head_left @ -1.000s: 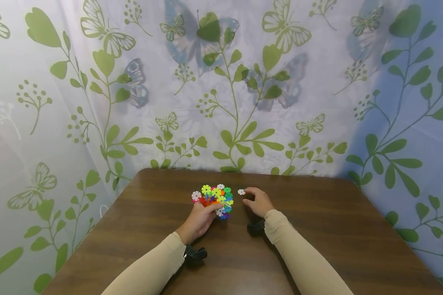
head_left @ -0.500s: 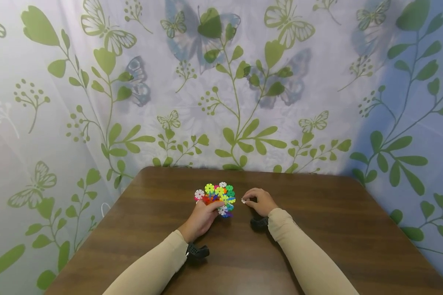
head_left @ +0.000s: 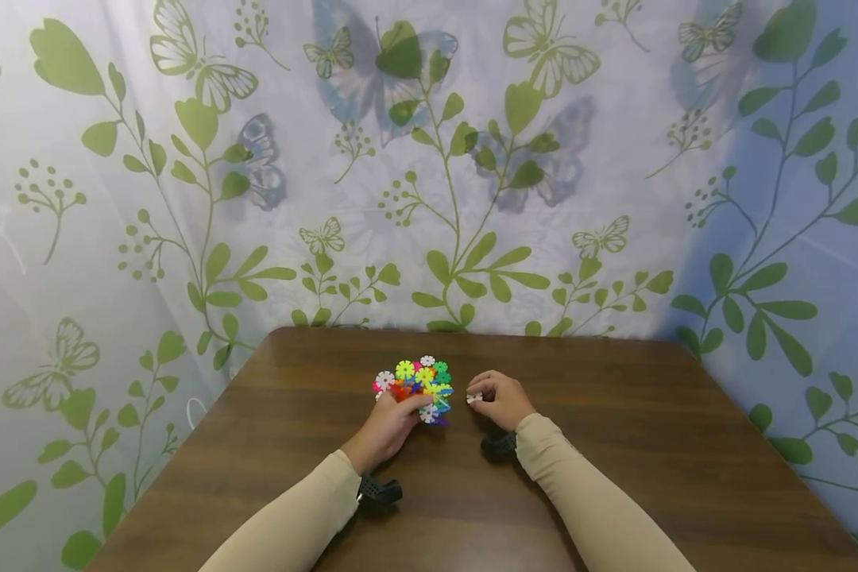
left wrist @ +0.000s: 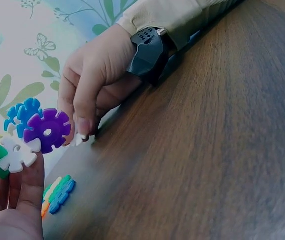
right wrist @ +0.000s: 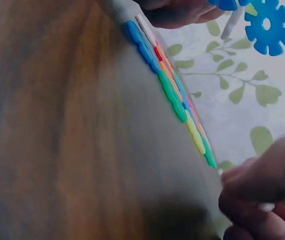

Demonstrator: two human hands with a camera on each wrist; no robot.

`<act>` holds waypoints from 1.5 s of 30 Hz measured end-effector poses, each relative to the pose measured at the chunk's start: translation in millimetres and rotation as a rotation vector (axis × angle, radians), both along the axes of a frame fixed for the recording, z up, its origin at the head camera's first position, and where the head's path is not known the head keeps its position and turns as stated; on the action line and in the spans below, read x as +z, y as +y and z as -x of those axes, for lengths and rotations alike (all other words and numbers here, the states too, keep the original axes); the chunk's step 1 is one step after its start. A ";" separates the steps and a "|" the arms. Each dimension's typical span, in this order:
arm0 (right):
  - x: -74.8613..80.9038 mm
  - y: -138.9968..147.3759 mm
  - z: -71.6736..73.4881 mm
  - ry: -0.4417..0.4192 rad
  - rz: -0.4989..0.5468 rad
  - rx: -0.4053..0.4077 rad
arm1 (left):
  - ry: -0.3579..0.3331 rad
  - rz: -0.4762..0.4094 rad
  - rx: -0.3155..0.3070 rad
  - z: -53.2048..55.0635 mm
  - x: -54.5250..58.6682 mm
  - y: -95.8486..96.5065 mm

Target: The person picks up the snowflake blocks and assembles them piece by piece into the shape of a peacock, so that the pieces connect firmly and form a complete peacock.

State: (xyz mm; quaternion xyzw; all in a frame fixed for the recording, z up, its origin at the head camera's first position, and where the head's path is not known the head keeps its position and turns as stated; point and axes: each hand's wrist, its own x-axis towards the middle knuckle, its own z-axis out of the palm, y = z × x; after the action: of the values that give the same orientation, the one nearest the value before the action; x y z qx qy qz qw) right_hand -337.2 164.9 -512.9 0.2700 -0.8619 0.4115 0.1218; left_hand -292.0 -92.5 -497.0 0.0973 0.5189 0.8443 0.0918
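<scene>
My left hand (head_left: 388, 425) holds a bunch of interlocking snowflake discs (head_left: 425, 376), flower-shaped plastic pieces in yellow, green, orange, blue and white, with the thumb across the near side. In the left wrist view a purple disc (left wrist: 48, 131) and a white disc (left wrist: 18, 155) stick out of the bunch. To the right, apart from it, my right hand (head_left: 504, 401) pinches a single white disc (head_left: 475, 398) between thumb and fingers just over the table. Fingers mostly cover that disc in both wrist views.
Several discs lie flat on the brown wooden table (head_left: 615, 445), seen edge-on as a coloured row (right wrist: 171, 95) in the right wrist view. A patterned curtain (head_left: 429, 199) hangs behind the table. Black devices (head_left: 380, 491) are strapped at both wrists.
My right hand has drawn the white disc slightly nearer and turned it, so it now sits closer in against the fingers. My left hand keeps hold of the bunch, nearly still.
</scene>
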 end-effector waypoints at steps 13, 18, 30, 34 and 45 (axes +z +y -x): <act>5.9 -8.7 -12.7 -0.087 0.326 0.148 | 0.011 0.015 0.004 -0.8 -1.6 1.5; 6.9 -11.0 -14.8 -0.154 0.464 0.196 | 0.013 0.021 -0.011 -1.3 0.2 1.0; 7.8 -15.5 -19.6 -0.307 0.705 0.409 | 0.027 0.070 -0.063 -1.3 0.1 -0.9; 8.5 -17.3 -21.0 -0.317 0.695 0.422 | 0.033 0.100 -0.073 -1.2 -0.2 -1.0; 7.0 -18.5 -20.1 -0.333 0.656 0.428 | 0.104 0.347 -0.050 -3.9 0.5 -0.8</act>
State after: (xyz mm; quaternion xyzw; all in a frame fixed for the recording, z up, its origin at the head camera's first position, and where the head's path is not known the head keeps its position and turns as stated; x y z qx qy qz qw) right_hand -317.1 146.4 -505.9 0.3197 -0.6179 0.7178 -0.0279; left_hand -288.2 -93.3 -496.5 0.1365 0.6585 0.7332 0.1012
